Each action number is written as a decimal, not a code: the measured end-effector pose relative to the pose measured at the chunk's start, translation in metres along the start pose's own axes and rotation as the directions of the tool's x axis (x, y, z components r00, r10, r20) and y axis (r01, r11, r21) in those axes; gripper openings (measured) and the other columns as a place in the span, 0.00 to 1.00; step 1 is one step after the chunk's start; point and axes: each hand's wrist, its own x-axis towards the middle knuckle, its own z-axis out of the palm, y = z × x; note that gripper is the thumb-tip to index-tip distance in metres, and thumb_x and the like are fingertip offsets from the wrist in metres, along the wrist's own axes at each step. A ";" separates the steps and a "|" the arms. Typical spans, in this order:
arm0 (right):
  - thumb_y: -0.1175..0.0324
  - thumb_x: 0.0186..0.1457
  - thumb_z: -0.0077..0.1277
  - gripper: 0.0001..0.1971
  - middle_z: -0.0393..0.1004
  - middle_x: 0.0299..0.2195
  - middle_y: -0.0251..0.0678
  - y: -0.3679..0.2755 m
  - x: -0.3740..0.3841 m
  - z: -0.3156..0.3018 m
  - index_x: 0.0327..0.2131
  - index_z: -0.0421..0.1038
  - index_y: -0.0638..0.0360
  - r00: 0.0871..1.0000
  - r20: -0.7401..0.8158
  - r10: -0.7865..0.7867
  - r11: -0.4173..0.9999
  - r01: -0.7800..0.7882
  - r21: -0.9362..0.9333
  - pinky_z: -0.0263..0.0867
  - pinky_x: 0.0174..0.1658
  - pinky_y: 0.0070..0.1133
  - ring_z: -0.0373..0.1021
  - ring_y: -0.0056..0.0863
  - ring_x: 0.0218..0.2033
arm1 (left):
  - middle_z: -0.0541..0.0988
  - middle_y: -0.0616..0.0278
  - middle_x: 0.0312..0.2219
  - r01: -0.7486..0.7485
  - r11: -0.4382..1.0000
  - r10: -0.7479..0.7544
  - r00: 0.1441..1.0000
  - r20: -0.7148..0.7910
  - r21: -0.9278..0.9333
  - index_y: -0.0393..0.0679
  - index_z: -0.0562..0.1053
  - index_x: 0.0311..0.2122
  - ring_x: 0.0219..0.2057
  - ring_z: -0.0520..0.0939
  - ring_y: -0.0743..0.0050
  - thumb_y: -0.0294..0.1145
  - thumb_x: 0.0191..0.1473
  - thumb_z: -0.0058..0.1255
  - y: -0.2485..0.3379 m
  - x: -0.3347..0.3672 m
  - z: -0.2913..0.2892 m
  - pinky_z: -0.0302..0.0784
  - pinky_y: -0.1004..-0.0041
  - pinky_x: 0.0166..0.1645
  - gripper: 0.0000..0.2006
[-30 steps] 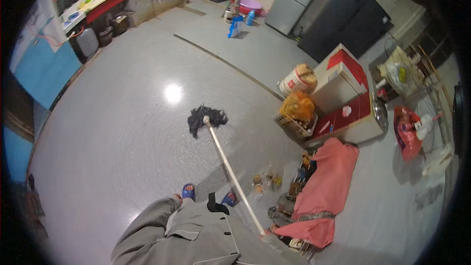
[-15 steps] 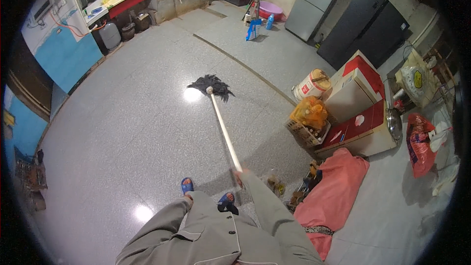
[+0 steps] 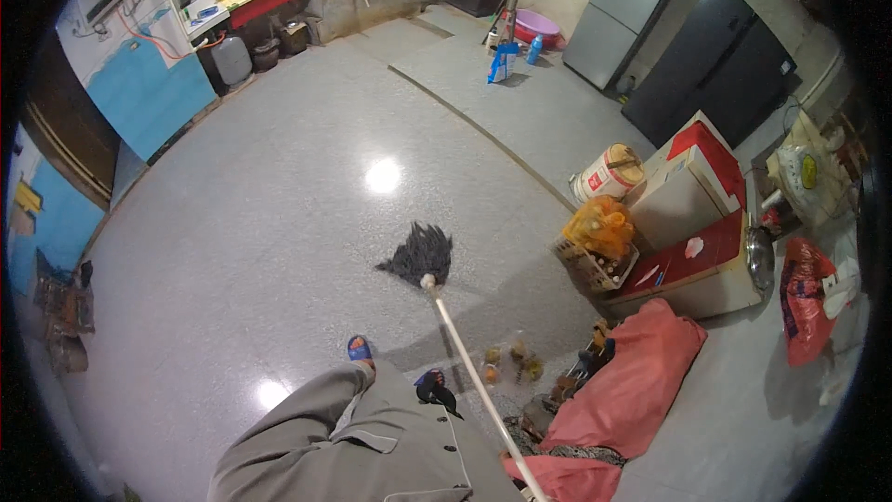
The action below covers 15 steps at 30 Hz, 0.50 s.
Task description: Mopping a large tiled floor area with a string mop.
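Observation:
A mop with dark grey strands [image 3: 420, 254] rests on the floor a short way in front of my feet. Its pale handle [image 3: 469, 367] slants down to the right, past my right side, and runs out at the lower edge. Neither my left hand nor my right hand shows, so whatever grips the handle is out of sight. My left foot, in a blue slipper [image 3: 359, 348], stands left of the mop; my other foot is mostly hidden by my grey clothing [image 3: 400, 446].
Small jars [image 3: 531, 369] stand on the floor right of the handle, beside a pink cloth [image 3: 627, 381]. Farther right are a crate [image 3: 595, 270] with an orange bag, a bucket [image 3: 609, 172] and a red-topped cabinet [image 3: 692, 260]. A silver fridge [image 3: 618, 23] stands behind.
The mop head has come closer to my feet and slightly right. Its handle has swung down to the right, and my right hand on it has left the view.

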 end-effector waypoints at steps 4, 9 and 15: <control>0.60 0.45 0.49 0.15 0.69 0.25 0.39 -0.015 -0.020 -0.039 0.33 0.66 0.62 1.000 0.004 0.001 0.997 -0.001 -0.076 0.62 0.31 0.27 0.66 0.29 0.28 | 0.76 0.59 0.27 0.001 1.000 -0.001 1.000 0.008 0.006 0.43 0.73 0.33 0.31 0.75 0.68 0.37 0.37 0.51 0.009 0.004 -0.007 0.70 0.70 0.38 0.14; 0.60 0.45 0.50 0.16 0.69 0.26 0.40 -0.094 0.001 -0.080 0.34 0.66 0.62 0.992 0.053 -0.116 0.980 0.123 -0.156 0.62 0.31 0.27 0.66 0.29 0.29 | 0.76 0.58 0.28 0.041 0.998 -0.041 0.999 -0.009 -0.043 0.43 0.73 0.32 0.32 0.75 0.68 0.36 0.36 0.50 -0.001 -0.005 -0.011 0.70 0.70 0.38 0.14; 0.63 0.46 0.48 0.11 0.66 0.18 0.36 -0.270 0.126 -0.048 0.26 0.65 0.62 0.874 0.172 -0.455 0.883 0.468 -0.039 0.60 0.21 0.25 0.65 0.29 0.19 | 0.76 0.58 0.28 0.149 0.974 -0.165 0.983 -0.083 -0.174 0.43 0.73 0.32 0.32 0.76 0.68 0.36 0.35 0.50 -0.035 -0.056 -0.003 0.70 0.70 0.38 0.15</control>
